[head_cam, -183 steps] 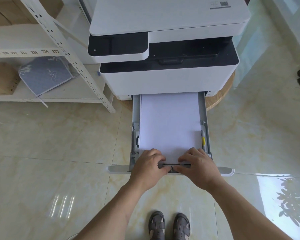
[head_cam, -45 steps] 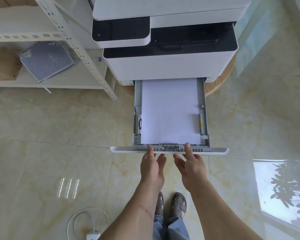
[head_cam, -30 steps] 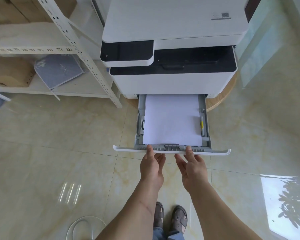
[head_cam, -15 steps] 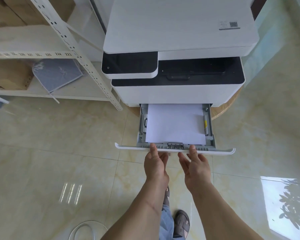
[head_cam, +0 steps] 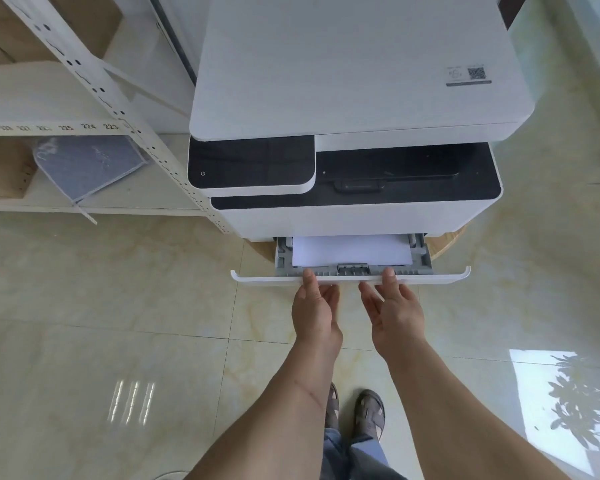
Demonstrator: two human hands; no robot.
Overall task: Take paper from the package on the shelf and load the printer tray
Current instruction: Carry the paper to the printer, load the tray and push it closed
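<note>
Your left hand [head_cam: 315, 308] and right hand [head_cam: 394, 308] grip the tray [head_cam: 350, 279] front lip, thumbs on top and fingers underneath, likely to push it squarely into the printer [head_cam: 354, 213], with the paper [head_cam: 352, 250] lying flat inside.

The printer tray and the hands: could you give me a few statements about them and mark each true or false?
1. The printer tray is fully shut. False: it still sticks out a little, with white paper showing inside.
2. Both hands hold the tray's front panel. True: the left hand and the right hand each have a thumb over its top edge.
3. The tray is empty. False: a stack of paper lies in it.
4. The printer stands on a round wooden base. True.
5. One hand holds a loose sheet. False: neither hand holds any paper.
</note>
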